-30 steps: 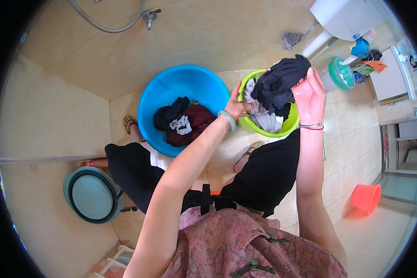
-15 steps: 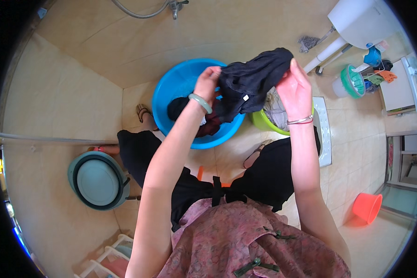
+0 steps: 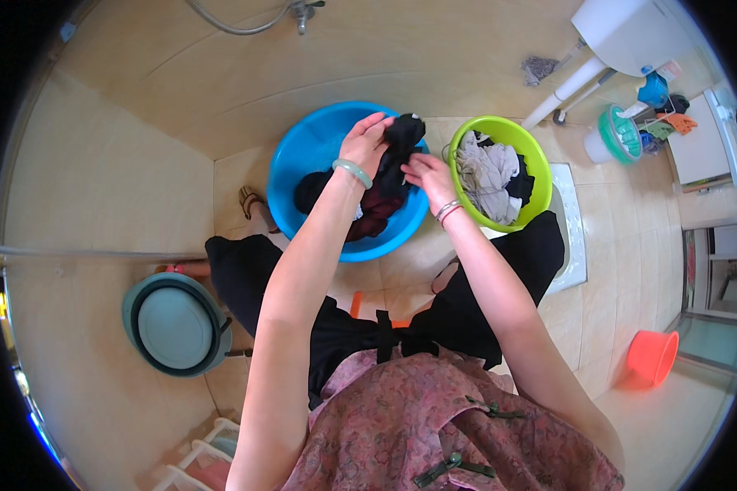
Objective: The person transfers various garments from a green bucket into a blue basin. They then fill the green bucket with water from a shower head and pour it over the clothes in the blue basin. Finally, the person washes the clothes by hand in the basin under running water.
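A black garment (image 3: 400,149) hangs bunched up over the right part of a blue basin (image 3: 303,151). My left hand (image 3: 363,146) grips its upper left side. On the other side, the fingers of my right hand (image 3: 426,175) pinch the cloth near the basin's right rim. Beneath lie a dark red garment (image 3: 375,217) and another black piece (image 3: 306,193), partly covered by my left forearm. Just right of my right hand stands a lime-green basin (image 3: 542,164) holding grey cloth (image 3: 487,176) and black cloth (image 3: 519,186).
A squat toilet (image 3: 571,221) lies beyond the green basin. Left of my leg, a grey-green folding basin (image 3: 174,327) leans against the wall. An orange bucket (image 3: 653,358) sits at the right. A tap with a hose (image 3: 301,15) is on the far wall.
The black garment, spread out between my hands before, is now gathered into a narrow bunch. My right hand has moved left and down toward my left, uncovering the green basin.
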Demonstrator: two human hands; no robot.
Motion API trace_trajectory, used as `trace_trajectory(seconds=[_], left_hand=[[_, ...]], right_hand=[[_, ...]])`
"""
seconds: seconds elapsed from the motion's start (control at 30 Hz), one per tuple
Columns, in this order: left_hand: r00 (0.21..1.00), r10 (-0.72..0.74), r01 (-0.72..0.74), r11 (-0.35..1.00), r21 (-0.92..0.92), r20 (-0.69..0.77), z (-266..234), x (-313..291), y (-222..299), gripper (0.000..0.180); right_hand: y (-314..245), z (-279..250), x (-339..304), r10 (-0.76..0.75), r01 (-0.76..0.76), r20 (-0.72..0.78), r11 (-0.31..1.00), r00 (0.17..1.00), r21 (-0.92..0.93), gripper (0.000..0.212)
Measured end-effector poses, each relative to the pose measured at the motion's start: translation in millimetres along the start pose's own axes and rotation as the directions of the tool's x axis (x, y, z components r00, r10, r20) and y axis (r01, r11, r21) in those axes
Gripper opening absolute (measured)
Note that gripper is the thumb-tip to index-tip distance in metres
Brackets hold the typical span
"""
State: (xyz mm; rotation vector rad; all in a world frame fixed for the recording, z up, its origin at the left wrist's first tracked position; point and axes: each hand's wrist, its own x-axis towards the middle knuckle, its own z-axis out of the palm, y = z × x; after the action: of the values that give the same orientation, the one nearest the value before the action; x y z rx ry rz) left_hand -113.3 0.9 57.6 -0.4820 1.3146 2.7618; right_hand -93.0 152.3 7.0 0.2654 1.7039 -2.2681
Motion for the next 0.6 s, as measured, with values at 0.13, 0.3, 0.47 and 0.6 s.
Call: trace_trajectory(seconds=[0.13,0.3,0.47,0.6], left_hand=[[0.989,-0.147,0.147,0.983,0.111,-0.006,-3,-16,-7,0.037],[0.962,-0.273,0.270,0.957,0.111,0.014,10,-21,-23,0.039],[0.938,-0.345,0.346,0.938,0.023,-0.029,-9,-24,-48,0.036],[0.909,-0.417,0.417,0.908,0.036,-0.008,-2,-28,-68,0.032]], right_hand=[[14,-23,3,0.051,-0.054,-0.021,0.972,0.998,-0.228,0.029],[24,-130,33,-0.446,0.093,-0.202,0.555,0.872,-0.826,0.026],[4,-144,3,-0.313,-0.434,-0.455,0.137,0.834,-0.890,0.052],[0,-154,1,-0.180,-0.471,-0.506,0.206,0.844,-0.858,0.053]])
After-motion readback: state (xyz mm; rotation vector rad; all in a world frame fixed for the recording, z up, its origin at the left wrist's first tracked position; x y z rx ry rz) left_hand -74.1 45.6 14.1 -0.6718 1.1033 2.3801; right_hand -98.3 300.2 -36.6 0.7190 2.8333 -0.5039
